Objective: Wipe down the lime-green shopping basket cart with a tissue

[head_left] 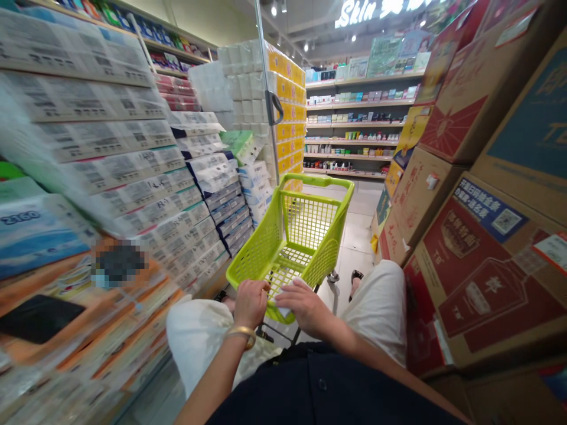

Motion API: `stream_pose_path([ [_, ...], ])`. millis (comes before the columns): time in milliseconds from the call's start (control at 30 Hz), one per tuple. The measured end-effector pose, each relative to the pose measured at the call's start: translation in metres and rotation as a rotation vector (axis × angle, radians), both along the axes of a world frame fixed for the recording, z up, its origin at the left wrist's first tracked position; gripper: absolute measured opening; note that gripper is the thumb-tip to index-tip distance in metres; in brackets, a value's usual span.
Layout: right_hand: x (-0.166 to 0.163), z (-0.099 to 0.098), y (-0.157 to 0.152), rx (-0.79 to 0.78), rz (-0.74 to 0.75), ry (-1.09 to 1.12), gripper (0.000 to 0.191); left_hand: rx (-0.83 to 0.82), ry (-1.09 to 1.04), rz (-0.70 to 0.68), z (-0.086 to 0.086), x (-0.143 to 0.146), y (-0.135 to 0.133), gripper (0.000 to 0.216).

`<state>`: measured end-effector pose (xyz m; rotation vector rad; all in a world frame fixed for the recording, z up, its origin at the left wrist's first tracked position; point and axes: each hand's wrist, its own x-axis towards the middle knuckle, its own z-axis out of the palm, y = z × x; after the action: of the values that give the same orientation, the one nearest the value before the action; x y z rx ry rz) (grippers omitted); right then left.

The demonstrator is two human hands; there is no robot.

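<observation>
Both of your hands meet at the near rim of a lime-green plastic shopping cart (254, 260), its tapered basket pierced by a lattice of small openings, standing on the pale, glossy tiled floor (358, 227) of a shop aisle. Your left hand (251, 303), a smooth gold bangle (243, 334) around its wrist, has a narrow grip, fingers curled at the rim's near left corner; how firmly it clasps, you cannot tell from here. Your right hand (305, 304) lies just beside it with fingers extended over a thin white piece (283, 301) at the near right edge, the thumb's hold hidden. To your left rise film-wrapped paper packs (133, 177), their glossy plastic creased and blurred, and a flat black slab (42, 319) lies on an orange-topped stack. To your right, brown cardboard cartons (482, 277) with crisp corners and red print stand piled, while beyond the cart's far edge long shelves (354, 106) carry rows of small boxes and bottles
</observation>
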<state>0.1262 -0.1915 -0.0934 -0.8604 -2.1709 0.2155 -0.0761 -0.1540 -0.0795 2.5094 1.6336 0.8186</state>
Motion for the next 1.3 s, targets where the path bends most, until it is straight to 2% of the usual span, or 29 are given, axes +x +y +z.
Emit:
stream_pose_path([
  [33,0.0,-0.001,-0.001,0.005,0.027,-0.006,0.04,-0.002,-0.013,-0.014,-0.001,-0.002,0.001,0.027],
  [100,0.009,0.001,0.005,0.009,-0.013,0.021,0.04,-0.006,-0.047,-0.036,-0.002,-0.007,0.001,0.027],
  [267,0.031,0.01,0.029,-0.011,-0.315,0.152,0.04,-0.013,-0.099,-0.05,-0.005,-0.01,0.0,0.029],
  [333,0.021,0.008,0.022,-0.021,-0.287,0.133,0.04,-0.009,-0.103,-0.05,-0.005,-0.009,0.0,0.029],
  [433,-0.001,0.001,0.0,-0.026,-0.079,0.058,0.039,-0.004,-0.102,-0.054,-0.005,-0.008,0.0,0.029],
  [500,-0.006,-0.002,-0.007,-0.036,0.006,0.041,0.039,-0.007,-0.1,-0.06,-0.005,-0.009,0.0,0.029],
  [567,0.002,-0.002,-0.003,-0.049,-0.021,0.069,0.039,-0.014,-0.1,-0.061,-0.006,-0.009,-0.001,0.029],
  [667,0.021,0.004,0.013,-0.042,-0.209,0.171,0.039,-0.024,-0.107,-0.054,-0.007,-0.008,-0.001,0.029],
  [733,0.025,0.007,0.018,-0.035,-0.284,0.209,0.04,-0.029,-0.111,-0.047,-0.007,-0.007,-0.001,0.029],
  [800,0.017,0.006,0.012,-0.041,-0.234,0.172,0.041,-0.035,-0.116,-0.039,-0.008,-0.007,0.0,0.029],
  [900,-0.002,0.002,-0.005,-0.05,-0.034,0.057,0.042,-0.048,-0.13,-0.037,-0.007,-0.008,0.0,0.029],
  [967,-0.005,0.001,-0.008,-0.057,0.024,0.039,0.041,-0.058,-0.136,-0.047,-0.005,-0.009,0.0,0.029],
  [1033,0.004,0.003,-0.001,-0.065,-0.042,0.084,0.041,-0.066,-0.137,-0.057,-0.004,-0.009,-0.001,0.029],
  [1167,0.024,0.008,0.016,-0.073,-0.299,0.201,0.039,-0.067,-0.14,-0.062,-0.003,-0.007,-0.002,0.029],
  [1233,0.02,0.009,0.013,-0.072,-0.306,0.182,0.039,-0.064,-0.136,-0.063,-0.003,-0.006,-0.002,0.028],
  [1300,0.006,0.007,0.004,-0.06,-0.19,0.104,0.04,-0.058,-0.131,-0.062,-0.003,-0.006,-0.002,0.028],
])
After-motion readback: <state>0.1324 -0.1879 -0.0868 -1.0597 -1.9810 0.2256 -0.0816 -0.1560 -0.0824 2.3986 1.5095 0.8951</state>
